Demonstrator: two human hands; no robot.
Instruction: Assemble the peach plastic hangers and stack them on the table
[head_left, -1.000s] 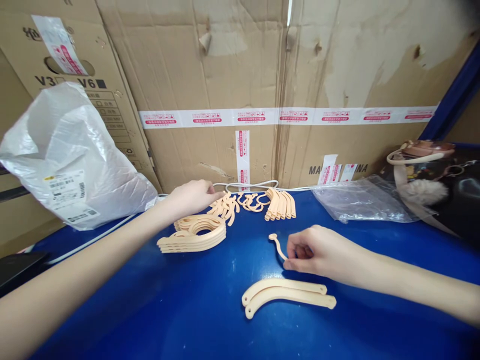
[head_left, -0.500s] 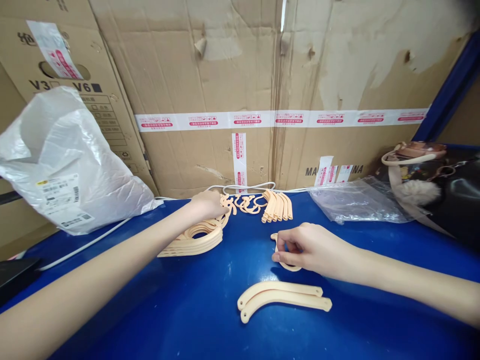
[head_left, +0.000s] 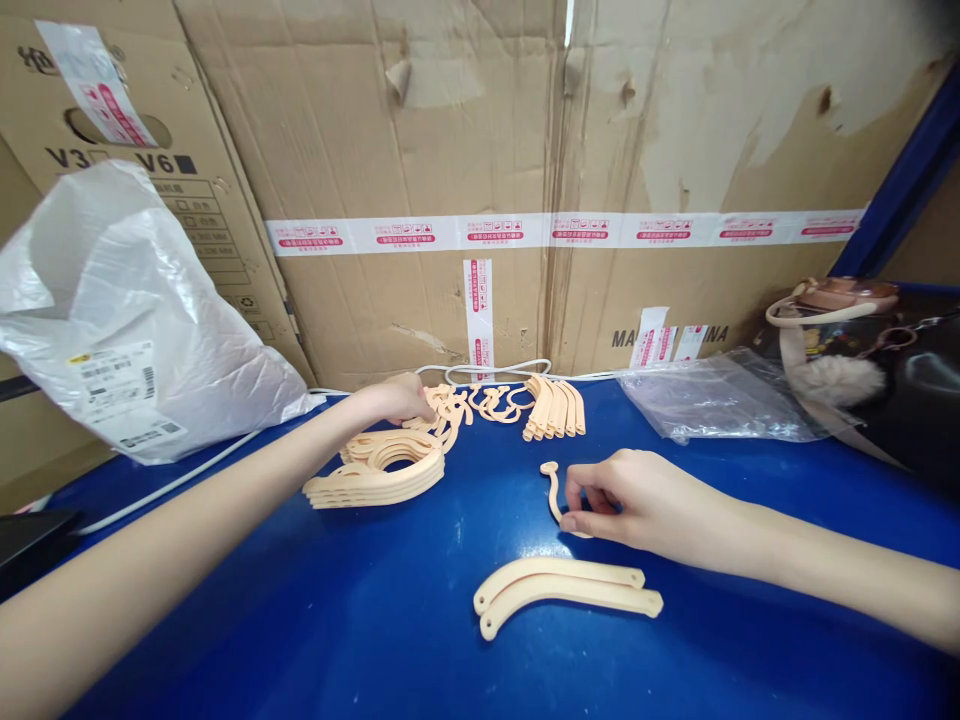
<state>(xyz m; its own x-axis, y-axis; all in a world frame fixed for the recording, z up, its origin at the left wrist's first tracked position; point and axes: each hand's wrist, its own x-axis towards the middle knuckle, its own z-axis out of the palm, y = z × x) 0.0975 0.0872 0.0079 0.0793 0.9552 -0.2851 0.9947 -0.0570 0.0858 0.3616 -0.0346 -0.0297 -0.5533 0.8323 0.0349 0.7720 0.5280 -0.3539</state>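
At the small cream plastic parts (head_left: 450, 408) near the back of the blue table is my left hand (head_left: 401, 400). Its fingers are curled closed, and what they pinch is hidden. My right hand (head_left: 626, 495) rests low over the table, thumb and forefinger bent and slightly apart. Beside its fingertips lies a cream S-shaped hook (head_left: 553, 488), its lower curve partly covered by the hand. In front, two curved cream arms (head_left: 562, 590) lie side by side. A stack of curved cream pieces (head_left: 375, 490) sits below my left hand.
More curved arms (head_left: 555, 408) and loose hooks (head_left: 499, 404) lie at the back. A white plastic bag (head_left: 127, 320) stands left, a clear bag (head_left: 720, 400) and a dark handbag (head_left: 900, 380) right. Cardboard (head_left: 420, 150) walls the back; a white cable (head_left: 180, 485) crosses the left.
My left hand has drawn back a little to the left over the small parts. My right hand has slid right, uncovering more of the hook, which stays in place.
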